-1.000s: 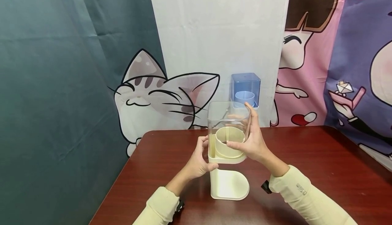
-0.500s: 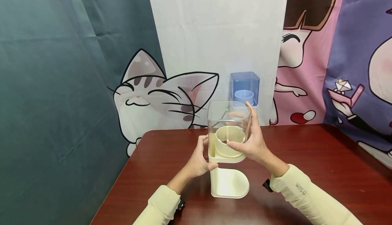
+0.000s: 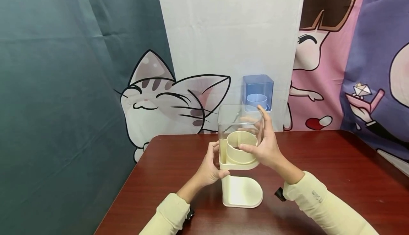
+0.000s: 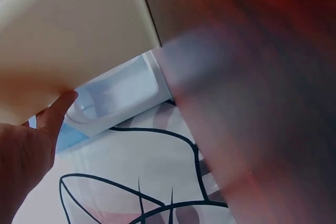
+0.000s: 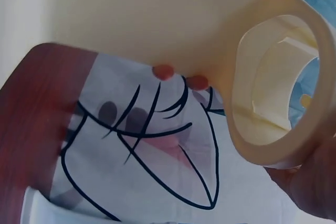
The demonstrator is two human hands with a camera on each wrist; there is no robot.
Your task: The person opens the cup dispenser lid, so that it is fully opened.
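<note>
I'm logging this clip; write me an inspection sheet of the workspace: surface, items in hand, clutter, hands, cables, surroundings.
Surface: red-brown tabletop, wood-grained.
Job's things: clear container, held upright; cream ring visible inside its lower part; cream base below. Whether the base touches the tabletop: cannot tell.
Clutter: one blue container, beyond the clear container.
Left hand: grips the left side low down, thumb toward the front.
Right hand: grips the clear container's right side, thumb across the front.
Cables: nothing seen.
Surroundings: teal cloth at left, cartoon cat on the backdrop; pale sleeves on both arms.
</note>
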